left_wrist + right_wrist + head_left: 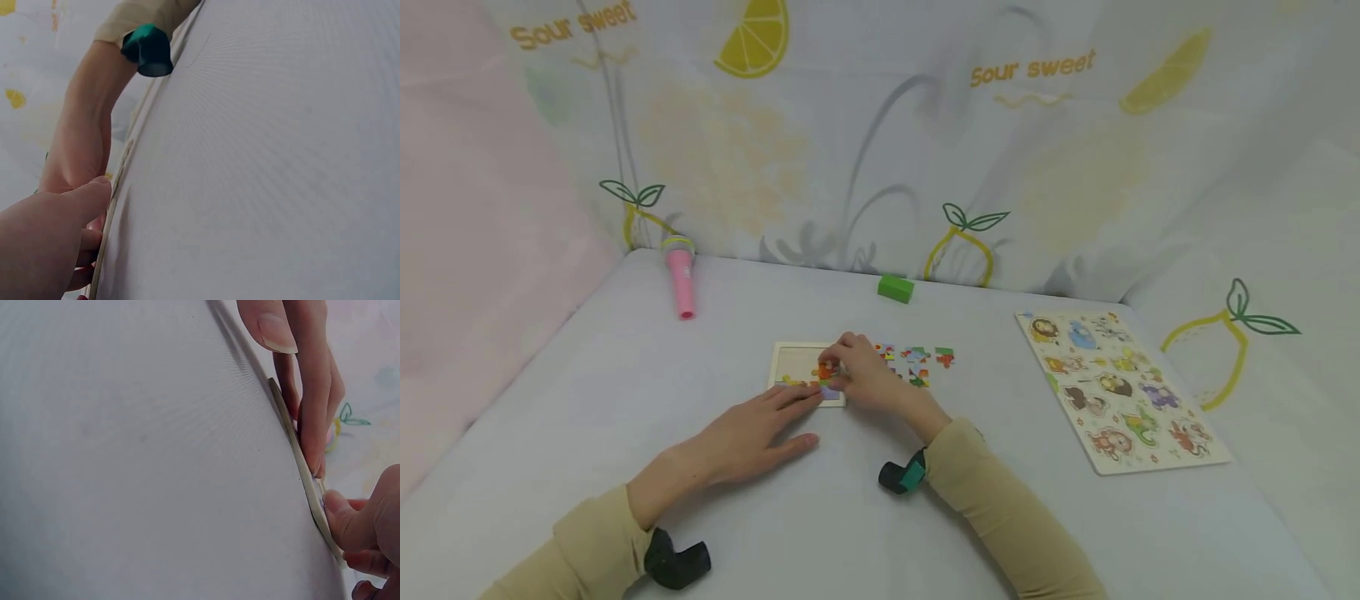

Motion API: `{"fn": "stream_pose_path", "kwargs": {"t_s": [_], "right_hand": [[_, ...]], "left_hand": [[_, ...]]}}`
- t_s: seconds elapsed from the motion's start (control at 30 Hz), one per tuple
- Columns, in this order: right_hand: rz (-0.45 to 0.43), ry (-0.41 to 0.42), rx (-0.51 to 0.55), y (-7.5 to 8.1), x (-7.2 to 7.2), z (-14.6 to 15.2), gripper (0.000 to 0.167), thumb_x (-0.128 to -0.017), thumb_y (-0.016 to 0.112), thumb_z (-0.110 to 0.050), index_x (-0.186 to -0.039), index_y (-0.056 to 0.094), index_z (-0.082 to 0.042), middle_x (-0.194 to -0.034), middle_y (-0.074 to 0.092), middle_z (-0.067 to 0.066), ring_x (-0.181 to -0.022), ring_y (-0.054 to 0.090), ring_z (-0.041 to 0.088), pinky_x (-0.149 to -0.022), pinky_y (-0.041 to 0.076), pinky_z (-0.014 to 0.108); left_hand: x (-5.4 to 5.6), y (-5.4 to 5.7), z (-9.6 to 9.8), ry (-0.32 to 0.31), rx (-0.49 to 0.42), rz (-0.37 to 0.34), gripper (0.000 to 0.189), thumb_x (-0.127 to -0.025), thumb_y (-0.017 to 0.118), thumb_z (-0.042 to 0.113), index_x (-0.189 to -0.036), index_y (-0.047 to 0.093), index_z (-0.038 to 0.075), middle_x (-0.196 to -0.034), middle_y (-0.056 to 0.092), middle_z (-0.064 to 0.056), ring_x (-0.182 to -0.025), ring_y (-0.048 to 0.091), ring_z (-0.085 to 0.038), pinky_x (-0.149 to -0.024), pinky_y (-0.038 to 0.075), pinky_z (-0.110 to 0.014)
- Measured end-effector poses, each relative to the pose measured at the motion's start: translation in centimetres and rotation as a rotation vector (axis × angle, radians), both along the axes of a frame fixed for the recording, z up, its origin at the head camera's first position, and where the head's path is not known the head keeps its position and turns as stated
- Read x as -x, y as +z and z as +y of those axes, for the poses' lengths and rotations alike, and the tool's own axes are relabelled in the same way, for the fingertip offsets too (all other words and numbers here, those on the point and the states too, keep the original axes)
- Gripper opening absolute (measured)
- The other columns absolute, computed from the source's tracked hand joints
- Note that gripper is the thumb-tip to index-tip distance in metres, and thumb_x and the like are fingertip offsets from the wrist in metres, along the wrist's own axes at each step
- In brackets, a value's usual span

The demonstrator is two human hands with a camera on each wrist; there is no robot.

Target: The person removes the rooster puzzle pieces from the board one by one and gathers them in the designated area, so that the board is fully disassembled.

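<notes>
Work sits on the white-covered table [550, 400], about midway between its left and right edges and well in from the far edge: a shallow, pale wood-like rectangular tray [793, 362], with a few multicoloured jigsaw pieces [793, 380] lying along its near side. Right hand [871, 377]: fingers bent, thumb and fingertips drawn narrow, apparently pinching a small orange-and-red jigsaw piece [824, 372] over the tray's right half; exact finger contact partly hidden. Left hand [752, 429]: fingers extended, thumb spread away, fingertips resting at the tray's near edge and the pieces there; holds nothing visible. Loose printed jigsaw pieces [917, 356] lie just beyond the tray's right edge. Others: green block [896, 289] near the table's far edge, pink toy microphone [682, 279] by the far left corner, pale animal-picture board [1093, 379] along the right edge. Handling, judged: piece light, thin and stiff, fairly smooth; best pinched by opposite sides, leaving the knobs free, as these look the likeliest part to chip or fray. Tray also likely light and rigid, prone to sliding on the cloth; steady it by the near rim, fingers flat, clear of the recess
</notes>
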State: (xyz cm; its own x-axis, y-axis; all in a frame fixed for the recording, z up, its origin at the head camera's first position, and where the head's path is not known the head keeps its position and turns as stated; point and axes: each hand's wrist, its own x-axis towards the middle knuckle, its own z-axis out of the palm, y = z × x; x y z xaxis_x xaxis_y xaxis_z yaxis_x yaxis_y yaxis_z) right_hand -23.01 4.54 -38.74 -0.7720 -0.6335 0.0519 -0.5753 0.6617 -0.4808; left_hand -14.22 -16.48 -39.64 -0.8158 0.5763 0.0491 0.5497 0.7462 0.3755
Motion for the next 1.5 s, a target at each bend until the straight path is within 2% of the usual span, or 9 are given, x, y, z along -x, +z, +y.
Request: {"fn": "stream_pose_path", "kwargs": {"t_s": [0.3,0.43,0.63,0.9,1.07,1.3,1.5], "right_hand": [[0.002,-0.024,-0.047,-0.08,-0.20,-0.37,0.032,-0.094,0.069,-0.009,-0.125,0.063,-0.008,-0.113,0.053,0.005,-0.110,0.046,0.023,-0.096,0.043,0.035],[0.006,-0.028,-0.039,-0.05,-0.22,-0.29,0.031,-0.094,0.069,-0.010,-0.124,0.064,-0.008,-0.115,0.052,0.006,-0.110,0.045,0.023,-0.096,0.043,0.035],[0.019,-0.013,0.002,-0.04,-0.26,-0.13,0.029,-0.092,0.071,-0.008,-0.120,0.062,-0.010,-0.110,0.051,0.006,-0.106,0.044,0.023,-0.092,0.042,0.035],[0.006,0.000,0.028,-0.08,-0.06,-0.16,0.026,-0.091,0.070,-0.005,-0.114,0.060,-0.009,-0.114,0.060,0.005,-0.113,0.050,0.023,-0.100,0.044,0.037],[-0.021,-0.004,0.045,-0.14,0.03,-0.16,0.024,-0.092,0.069,-0.003,-0.113,0.060,-0.010,-0.114,0.062,0.005,-0.106,0.052,0.021,-0.094,0.046,0.034],[-0.047,0.000,0.101,-0.07,0.02,-0.19,0.023,-0.092,0.067,0.001,-0.111,0.059,-0.009,-0.108,0.065,0.004,-0.086,0.054,0.016,-0.077,0.047,0.026],[-0.010,0.006,0.132,-0.24,0.03,-0.19,0.019,-0.093,0.065,0.003,-0.105,0.059,-0.009,-0.100,0.065,0.005,-0.081,0.052,0.015,-0.072,0.044,0.024]], "left_hand": [[0.04,-0.20,-0.10,-0.002,0.003,0.006,0.067,-0.100,0.047,0.059,-0.152,0.045,0.017,-0.152,0.047,-0.005,-0.140,0.044,-0.033,-0.109,0.042,-0.054],[0.07,-0.22,-0.06,-0.002,0.006,0.013,0.067,-0.100,0.046,0.059,-0.152,0.045,0.017,-0.152,0.047,-0.005,-0.140,0.044,-0.033,-0.109,0.042,-0.054],[0.09,-0.21,-0.08,-0.004,0.001,0.016,0.067,-0.100,0.046,0.059,-0.152,0.044,0.017,-0.152,0.046,-0.004,-0.140,0.043,-0.033,-0.109,0.042,-0.055],[0.16,-0.35,-0.13,-0.003,0.000,0.013,0.068,-0.100,0.046,0.061,-0.152,0.044,0.018,-0.152,0.046,-0.004,-0.140,0.044,-0.032,-0.109,0.041,-0.054],[0.12,-0.28,-0.12,0.002,-0.001,0.006,0.068,-0.099,0.047,0.060,-0.152,0.044,0.018,-0.152,0.046,-0.004,-0.140,0.044,-0.032,-0.110,0.041,-0.054],[0.08,-0.17,-0.16,0.000,-0.006,0.003,0.067,-0.100,0.046,0.060,-0.152,0.044,0.018,-0.152,0.046,-0.004,-0.140,0.043,-0.033,-0.110,0.041,-0.054],[0.01,-0.15,-0.11,-0.005,-0.016,-0.010,0.067,-0.100,0.048,0.058,-0.152,0.044,0.017,-0.152,0.046,-0.005,-0.140,0.043,-0.033,-0.110,0.040,-0.055]]}}
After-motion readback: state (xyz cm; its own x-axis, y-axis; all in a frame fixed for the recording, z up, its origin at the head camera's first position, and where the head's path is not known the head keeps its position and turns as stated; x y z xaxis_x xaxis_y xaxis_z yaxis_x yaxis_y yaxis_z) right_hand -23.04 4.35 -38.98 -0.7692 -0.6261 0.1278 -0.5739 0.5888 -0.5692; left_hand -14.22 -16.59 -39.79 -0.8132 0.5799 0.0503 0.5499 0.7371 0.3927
